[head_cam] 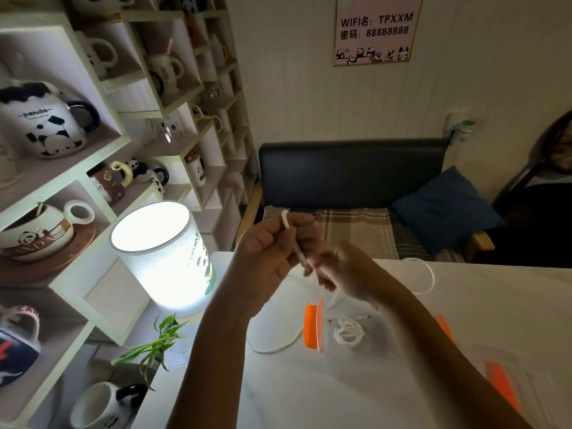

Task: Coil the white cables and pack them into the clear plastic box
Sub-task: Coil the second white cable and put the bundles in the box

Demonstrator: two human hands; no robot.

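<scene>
Nearest the camera, bare white desk (309, 394), with what looks like a clear lid with an orange latch (503, 388) at the right edge, too blurred to be sure. Further in, a clear plastic box (322, 329) with orange clips, open; inside, one coiled white cable (348, 334), its plug ends lying toward the box's left and far sides. Outside the box to the left, a slack run of loose white cable (278, 346) curving across the desk and rising toward the hands. Above the box, both hands raised and close together. Left hand (269, 249) closed, fingers pinching a looped bundle of that same cable, the loop's top poking out above the knuckles. Right hand (343, 267) just beside it, fingers curled and pressed onto the cable's lower part; motion blur, so exact contact unclear. Beyond the right hand, another white cable strand (428, 278) arcing near the desk's far edge. Left of the desk, a small green plant (158, 342) and a lit cylindrical lamp (161, 255). Farther left, shelves (102, 156) holding panda mugs. Farthest, a dark bench seat (349, 171) with a blue cushion (445, 209) against the wall.
</scene>
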